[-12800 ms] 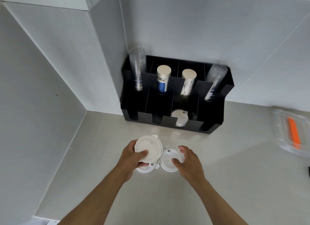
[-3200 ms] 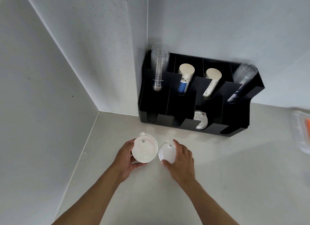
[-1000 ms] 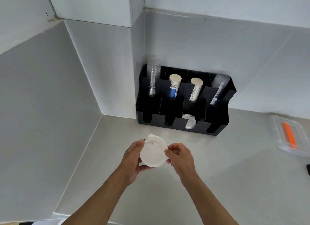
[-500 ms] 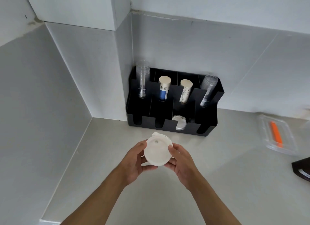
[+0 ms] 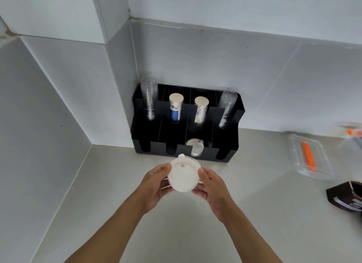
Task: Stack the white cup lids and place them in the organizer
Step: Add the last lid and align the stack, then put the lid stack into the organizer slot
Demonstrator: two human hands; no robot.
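Observation:
A stack of white cup lids (image 5: 183, 175) is held above the counter between both hands, its flat side towards me. My left hand (image 5: 153, 186) grips its left edge and my right hand (image 5: 212, 188) grips its right edge. Just beyond stands the black organizer (image 5: 227, 149) against the wall. Its third front slot from the left holds another white lid (image 5: 195, 148). The back slots hold two stacks of clear cups (image 5: 149, 98) and two stacks of paper cups (image 5: 175, 109).
A clear plastic box (image 5: 310, 160) with an orange item lies on the counter at the right. A dark brown package (image 5: 346, 197) sits at the right edge. Walls close the corner on the left and behind the organizer.
Both hands have lifted the stacked lids off the counter and brought them slightly closer to the organizer. Earlier the lids lay separately on the counter; now they form one stack.

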